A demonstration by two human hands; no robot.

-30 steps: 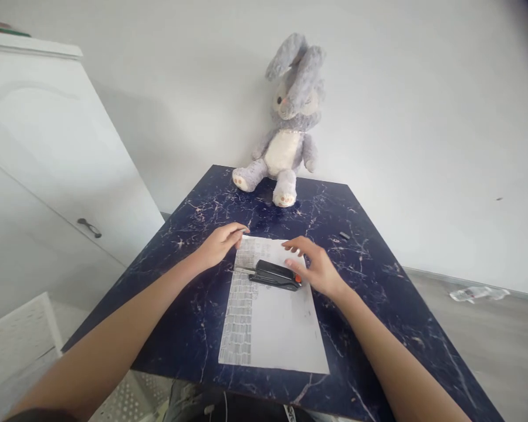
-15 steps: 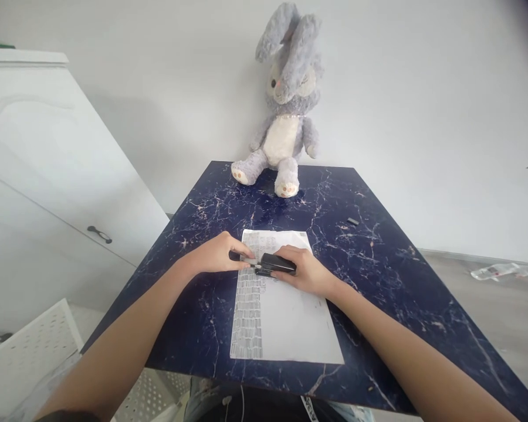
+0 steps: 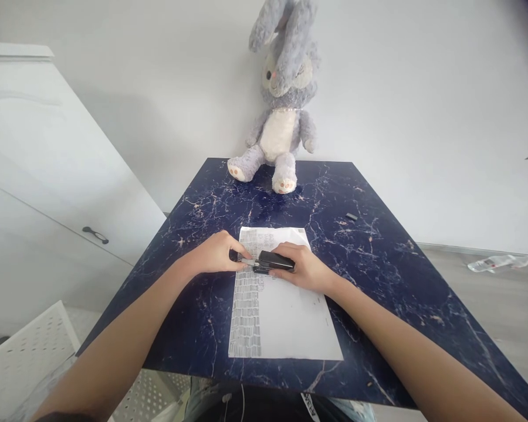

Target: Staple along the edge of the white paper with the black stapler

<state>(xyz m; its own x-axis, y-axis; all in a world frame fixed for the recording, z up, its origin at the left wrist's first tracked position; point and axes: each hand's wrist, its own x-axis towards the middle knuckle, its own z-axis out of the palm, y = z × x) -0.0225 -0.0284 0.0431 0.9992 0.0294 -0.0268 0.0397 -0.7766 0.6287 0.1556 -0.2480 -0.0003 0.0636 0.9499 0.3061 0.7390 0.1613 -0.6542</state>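
A black stapler (image 3: pixel 278 261) lies across the upper part of a white printed sheet (image 3: pixel 299 328). My right hand (image 3: pixel 303 266) wraps round its black body from the right. From the left, my left hand (image 3: pixel 220 253) pinches the stapler's silver metal end, and a black tip shows between thumb and fingers. Both hands are over the sheet's upper half. Grey printed blocks run down the left side of the page. Whether staples sit inside the stapler I cannot make out.
A dark blue marbled table (image 3: pixel 193 328) lies before me. At its far edge sits a grey plush rabbit (image 3: pixel 281 129). A small dark grey bar (image 3: pixel 351 216) rests at the right. A white cabinet (image 3: pixel 48 152) and a perforated white chair (image 3: pixel 35 357) stand left; clear plastic packaging (image 3: pixel 497 262) lies on the floor.
The view has shifted slightly, so everything sits a little further left and higher. My hands keep their holds, and the silver part between them looks more exposed.
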